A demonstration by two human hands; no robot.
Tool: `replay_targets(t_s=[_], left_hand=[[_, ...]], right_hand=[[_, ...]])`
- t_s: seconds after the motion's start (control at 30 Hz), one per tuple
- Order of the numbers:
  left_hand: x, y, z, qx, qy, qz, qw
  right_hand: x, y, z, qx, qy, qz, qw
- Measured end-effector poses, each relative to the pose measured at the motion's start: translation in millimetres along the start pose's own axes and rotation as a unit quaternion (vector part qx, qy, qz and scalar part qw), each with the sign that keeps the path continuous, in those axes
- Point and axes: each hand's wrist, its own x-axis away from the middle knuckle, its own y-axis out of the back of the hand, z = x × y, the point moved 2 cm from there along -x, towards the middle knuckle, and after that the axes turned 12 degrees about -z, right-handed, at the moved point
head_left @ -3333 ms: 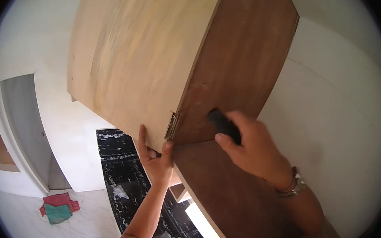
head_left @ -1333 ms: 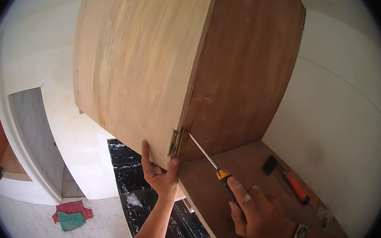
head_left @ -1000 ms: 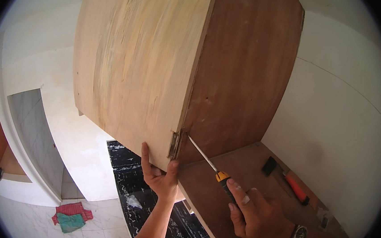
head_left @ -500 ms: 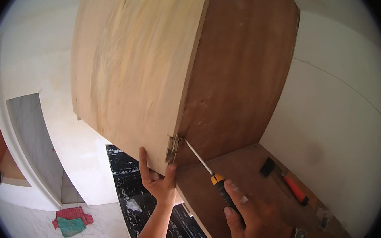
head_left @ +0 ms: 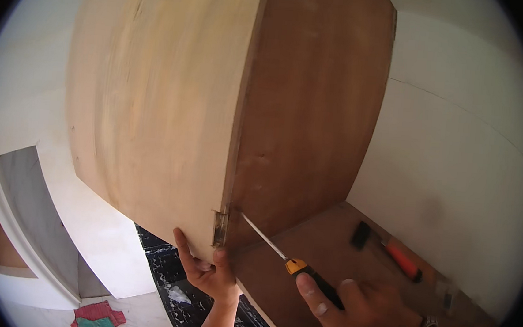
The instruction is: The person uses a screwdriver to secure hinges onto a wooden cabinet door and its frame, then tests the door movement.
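Observation:
A pale plywood panel (head_left: pixel 155 106) meets a brown wooden side panel (head_left: pixel 309 106) at an upright edge. Low on that edge sits a small metal piece (head_left: pixel 220 229) that looks like a hinge in a rough cut-out. My left hand (head_left: pixel 212 276) grips the pale panel's lower corner just below it, with thumb and fingers on either side. Wrapped around the black and yellow handle of a screwdriver (head_left: pixel 295 267), my right hand (head_left: pixel 354 312) points its thin shaft up and left. The tip is beside the metal piece, against or close to the brown panel; contact is unclear.
On the brown wooden shelf (head_left: pixel 304 247) lies a hammer (head_left: pixel 400 258) with a red handle, near the white wall (head_left: pixel 452 154). A black marbled surface (head_left: pixel 164 266) is below. Red and green cloths (head_left: pixel 98 321) lie on the floor at lower left.
The panels and my left hand have shifted left and down in view. The screwdriver tip remains beside the metal piece, and the fingers of my right hand have shifted on the handle.

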Motion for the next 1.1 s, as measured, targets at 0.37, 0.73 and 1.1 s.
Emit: replay_targets(t_s=[0.37, 0.73, 1.1], left_hand=[[1.0, -2.0, -3.7, -0.029, -0.028, 0.010, 0.999], [2.1, -0.1, -4.6, -0.055, -0.025, 0.010, 0.998], [0.6, -1.7, -5.2, 0.032, -0.016, 0.031, 0.999]], right_hand=[[0.2, -21.2, -4.6, -0.259, -0.144, -0.135, 0.946], [-5.7, -14.3, 2.8, -0.333, -0.208, -0.084, 0.916], [28.7, -1.7, -5.1, -0.337, -0.230, -0.073, 0.910]])
